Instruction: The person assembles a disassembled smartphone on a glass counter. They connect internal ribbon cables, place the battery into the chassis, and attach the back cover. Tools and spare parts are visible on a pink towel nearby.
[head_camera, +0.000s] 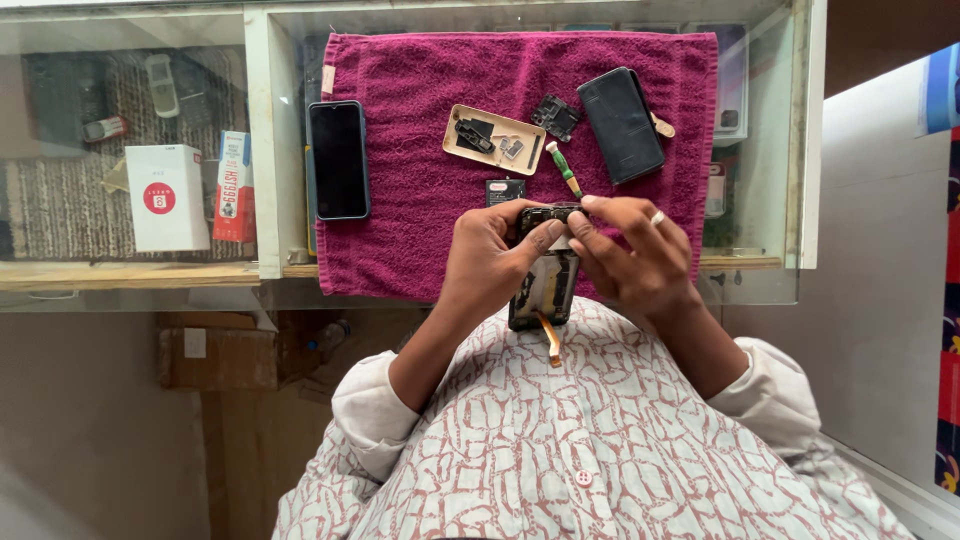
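Note:
An opened phone (546, 285) with its back off and an orange flex cable hanging from it is held upright against my chest. My left hand (490, 260) grips its left side, thumb across the top. My right hand (630, 250) holds a small green-handled screwdriver (565, 172), its tip at the phone's upper end. Both hands hover at the near edge of a magenta towel (420, 180) spread over a glass counter.
On the towel lie a dark phone (339, 160), a tan tray (494, 140) with small parts, a loose black part (556, 117), a black back cover (621, 124) and a small black module (505, 190). White and red boxes (190, 195) sit inside the glass counter.

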